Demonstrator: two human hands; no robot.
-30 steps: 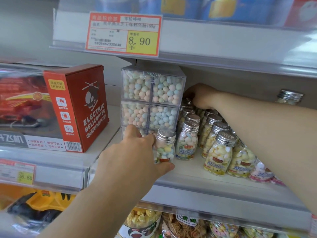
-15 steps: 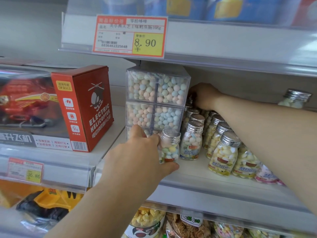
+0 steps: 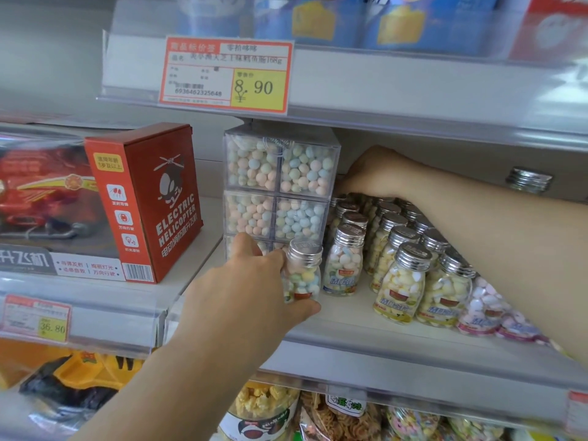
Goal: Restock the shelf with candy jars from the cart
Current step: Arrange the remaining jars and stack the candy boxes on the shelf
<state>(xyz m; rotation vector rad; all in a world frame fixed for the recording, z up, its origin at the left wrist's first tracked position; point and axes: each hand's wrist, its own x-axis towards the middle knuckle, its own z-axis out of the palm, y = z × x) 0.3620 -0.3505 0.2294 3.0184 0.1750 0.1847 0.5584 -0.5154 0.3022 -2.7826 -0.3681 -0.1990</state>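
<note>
My left hand (image 3: 251, 291) grips a small candy jar (image 3: 304, 272) with a silver screw cap and pastel candies, standing upright at the front left of the white shelf (image 3: 366, 326). Rows of similar silver-capped candy jars (image 3: 401, 281) fill the shelf to its right. My right hand (image 3: 372, 173) reaches deep over these rows toward the back, beside the stacked clear candy boxes (image 3: 280, 186). Its fingers are hidden behind the boxes and jars, so what they hold cannot be seen.
A red electric helicopter box (image 3: 149, 198) stands on the neighbouring shelf to the left. The upper shelf edge with a price tag (image 3: 226, 74) hangs low overhead. One lone jar cap (image 3: 528, 179) shows at the back right. Snack tubs and bags (image 3: 264, 412) sit below.
The view has shifted slightly. My left hand keeps its grip on the front jar in about the same spot, and my right hand stays deep at the back.
</note>
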